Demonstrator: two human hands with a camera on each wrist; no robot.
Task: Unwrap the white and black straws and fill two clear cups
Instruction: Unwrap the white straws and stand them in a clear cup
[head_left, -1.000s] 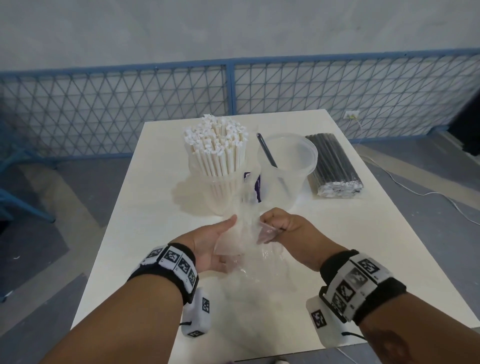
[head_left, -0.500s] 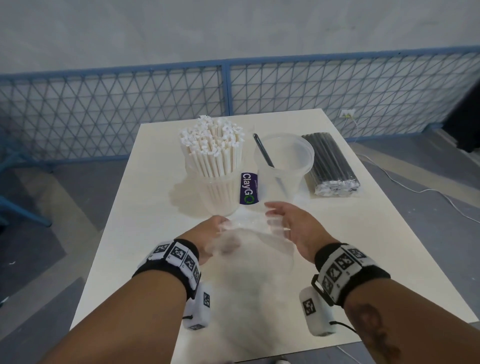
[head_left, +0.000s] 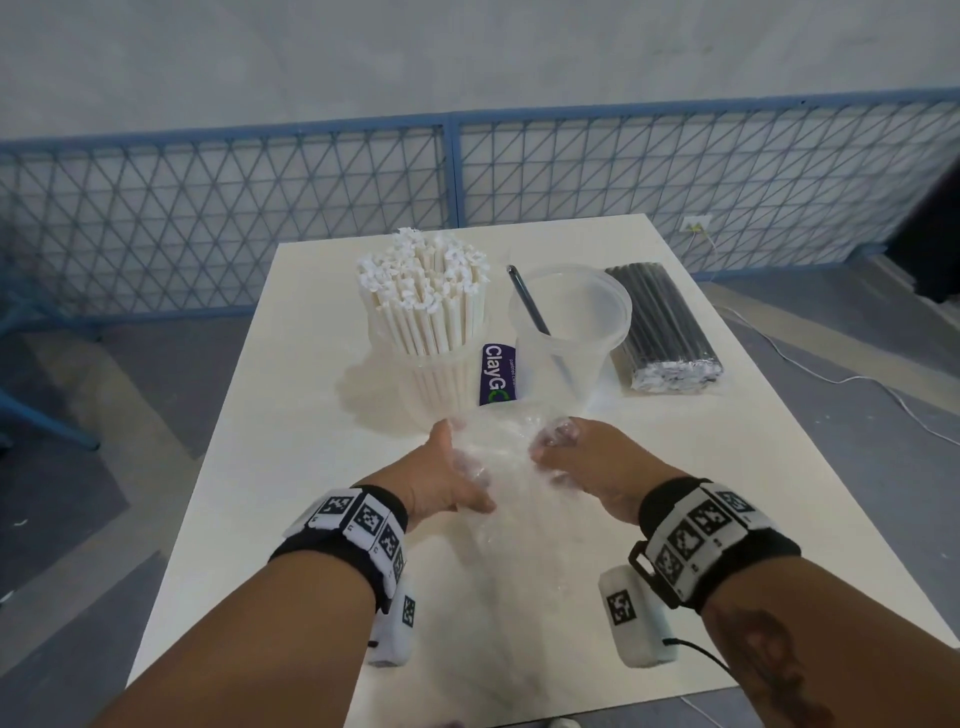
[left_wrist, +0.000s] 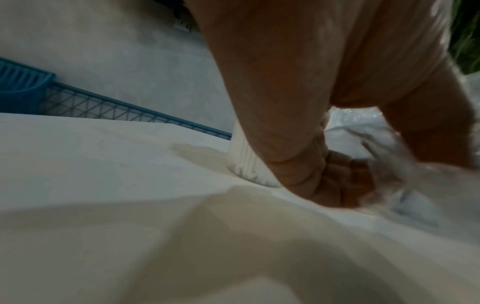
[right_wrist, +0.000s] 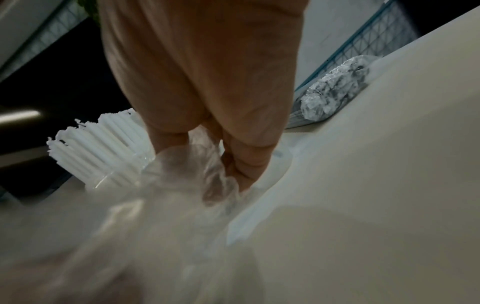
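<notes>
Head view, near to far. Item one: crumpled clear plastic wrapper, empty, lying on the cream rectangular table at its near centre, between both hands. Left hand grips the wrapper's left side, fingers curled into the film; the left wrist view shows the curled fingers pressed down at the tabletop with plastic bunched against them. Right hand grips the wrapper's right side, fingertips tucked under the film; the right wrist view shows film gathered over them. Change from half a second ago: both hands were spread flat over the wrapper then and are now closed on it, drawn nearer each other; a second ago the wrapper was held up off the table.

Item two: clear plastic cup packed with white paper-wrapped straws, upright, just beyond the left hand. A purple "ClayGo" label shows between the cups; what it is stuck to cannot be told.

Item three: second clear plastic cup, upright, beside the first on its right, holding one black straw leaning left.

Item four: plastic-wrapped bundle of black straws, unopened, lying flat, right of the second cup.

Beyond the table: blue wire-mesh fence, grey wall.
</notes>
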